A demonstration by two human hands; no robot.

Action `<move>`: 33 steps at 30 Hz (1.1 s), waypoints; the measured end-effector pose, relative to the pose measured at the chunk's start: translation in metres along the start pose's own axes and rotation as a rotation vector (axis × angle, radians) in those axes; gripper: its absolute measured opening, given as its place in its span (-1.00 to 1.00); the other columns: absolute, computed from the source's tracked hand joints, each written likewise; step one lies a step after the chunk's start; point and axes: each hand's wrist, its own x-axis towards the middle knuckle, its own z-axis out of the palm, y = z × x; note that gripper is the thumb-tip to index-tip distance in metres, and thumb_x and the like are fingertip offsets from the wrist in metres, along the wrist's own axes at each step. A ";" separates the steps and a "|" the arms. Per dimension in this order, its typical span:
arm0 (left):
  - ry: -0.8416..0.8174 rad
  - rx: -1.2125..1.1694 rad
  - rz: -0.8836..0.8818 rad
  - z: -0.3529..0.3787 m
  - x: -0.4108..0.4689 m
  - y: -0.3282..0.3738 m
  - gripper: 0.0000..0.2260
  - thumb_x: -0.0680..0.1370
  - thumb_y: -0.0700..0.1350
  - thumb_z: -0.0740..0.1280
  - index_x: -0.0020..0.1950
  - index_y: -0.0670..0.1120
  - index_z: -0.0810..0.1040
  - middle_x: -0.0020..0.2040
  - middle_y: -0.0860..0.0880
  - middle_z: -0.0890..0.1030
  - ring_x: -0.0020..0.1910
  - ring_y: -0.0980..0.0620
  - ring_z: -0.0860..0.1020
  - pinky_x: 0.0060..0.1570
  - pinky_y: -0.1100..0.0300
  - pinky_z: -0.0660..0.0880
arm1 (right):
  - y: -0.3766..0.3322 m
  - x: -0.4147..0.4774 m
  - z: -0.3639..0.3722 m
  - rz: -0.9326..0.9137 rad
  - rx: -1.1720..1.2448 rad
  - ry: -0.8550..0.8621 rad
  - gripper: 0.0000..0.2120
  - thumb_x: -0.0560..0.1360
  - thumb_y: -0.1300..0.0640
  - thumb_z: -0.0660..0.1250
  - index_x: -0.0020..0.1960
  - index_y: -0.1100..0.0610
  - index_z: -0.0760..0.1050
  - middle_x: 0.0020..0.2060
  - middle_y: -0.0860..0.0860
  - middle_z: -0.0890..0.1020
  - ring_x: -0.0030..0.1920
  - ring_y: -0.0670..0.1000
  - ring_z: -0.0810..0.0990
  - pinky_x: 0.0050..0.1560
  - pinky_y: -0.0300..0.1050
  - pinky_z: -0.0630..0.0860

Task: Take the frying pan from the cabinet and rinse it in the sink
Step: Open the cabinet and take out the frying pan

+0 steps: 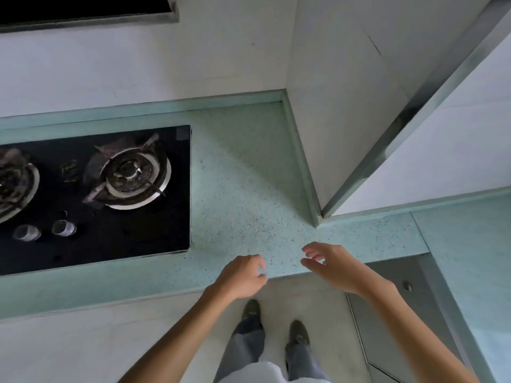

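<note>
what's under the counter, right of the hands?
A grey cabinet door with a small knob, apparently closed. Whatever is inside is hidden behind it.

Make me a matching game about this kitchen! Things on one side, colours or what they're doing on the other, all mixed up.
Things:
1 hob
2 counter
3 wall
4 right hand

Matches:
A pale green with specks
B holding nothing
C black
D white

Pairs: 1-C, 2-A, 3-D, 4-B
</note>
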 end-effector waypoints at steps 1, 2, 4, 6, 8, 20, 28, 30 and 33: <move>-0.018 -0.039 -0.024 0.015 0.002 0.000 -0.68 0.57 -0.01 0.26 0.30 -0.04 0.51 0.23 -0.04 0.60 0.15 -0.01 0.58 0.16 0.13 0.49 | 0.009 0.000 0.009 0.015 0.047 -0.027 -0.64 0.62 -0.05 0.26 0.35 0.06 0.48 0.21 -0.03 0.62 0.21 -0.06 0.59 0.26 -0.14 0.50; -0.038 -0.103 -0.056 0.032 0.005 0.001 -0.69 0.55 -0.02 0.28 0.27 -0.05 0.55 0.17 -0.03 0.62 0.12 0.01 0.59 0.13 0.16 0.50 | 0.021 0.000 0.018 0.038 0.095 -0.055 -0.67 0.62 -0.03 0.27 0.32 0.07 0.51 0.18 -0.04 0.64 0.19 -0.06 0.60 0.22 -0.18 0.50; -0.088 -0.315 -0.132 0.063 0.010 -0.001 -0.74 0.51 -0.06 0.31 0.15 -0.09 0.63 0.04 -0.05 0.68 -0.02 0.05 0.63 -0.01 0.23 0.51 | 0.041 0.003 0.041 0.076 0.181 -0.074 -0.75 0.62 0.02 0.27 0.19 0.12 0.60 0.06 0.00 0.68 0.06 -0.05 0.62 0.14 -0.15 0.54; -0.152 -0.653 -0.262 0.094 0.022 0.005 -0.80 0.52 -0.10 0.34 0.09 -0.14 0.64 0.02 -0.10 0.71 -0.07 0.01 0.68 -0.07 0.18 0.55 | 0.064 0.009 0.060 0.162 0.363 -0.133 -0.79 0.61 0.12 0.28 0.02 0.21 0.64 -0.05 0.12 0.70 -0.11 -0.01 0.61 0.07 -0.03 0.57; -0.128 -1.028 -0.374 0.121 0.037 0.008 -0.82 0.56 -0.15 0.35 0.13 -0.17 0.59 0.08 -0.15 0.70 0.03 -0.08 0.69 0.00 0.08 0.61 | 0.083 0.018 0.078 0.298 0.683 -0.149 -0.83 0.60 0.27 0.28 0.07 0.31 0.62 -0.08 0.23 0.67 -0.15 0.06 0.59 -0.02 -0.06 0.56; 0.337 -2.118 -0.318 0.166 0.084 0.030 -0.77 0.56 -0.47 0.15 0.07 -0.20 0.47 0.16 -0.20 0.51 0.21 -0.15 0.52 0.13 -0.07 0.51 | 0.139 0.066 0.110 0.436 1.696 0.093 -0.54 0.41 0.64 0.04 0.06 0.26 0.52 0.16 0.18 0.58 0.19 0.13 0.57 0.19 -0.04 0.51; 0.329 -1.871 -0.395 0.177 0.074 0.029 -0.90 0.57 -0.38 0.24 0.02 -0.24 0.50 0.17 -0.21 0.56 0.12 -0.09 0.58 0.24 -0.05 0.48 | 0.147 0.046 0.106 0.381 1.544 0.009 -0.62 0.47 0.61 0.10 0.08 0.24 0.47 0.09 0.09 0.58 0.11 0.06 0.55 0.28 -0.02 0.45; 0.383 -1.664 -0.504 0.186 0.065 0.028 -0.97 0.55 -0.29 0.35 -0.02 -0.23 0.54 0.06 -0.16 0.59 -0.06 -0.01 0.56 0.15 -0.02 0.55 | 0.151 0.039 0.112 0.391 1.473 0.023 -0.71 0.48 0.56 0.15 0.04 0.29 0.51 0.01 0.07 0.60 -0.06 0.03 0.56 0.13 -0.07 0.47; 0.481 -1.356 -0.601 0.211 0.045 0.020 -0.82 0.52 -0.08 0.45 0.01 -0.15 0.55 0.00 -0.04 0.64 -0.11 0.06 0.54 -0.03 0.10 0.62 | 0.158 0.021 0.127 0.428 1.308 0.081 -0.82 0.48 0.43 0.24 0.03 0.34 0.56 -0.31 0.02 0.53 -0.31 -0.02 0.40 -0.05 -0.08 0.41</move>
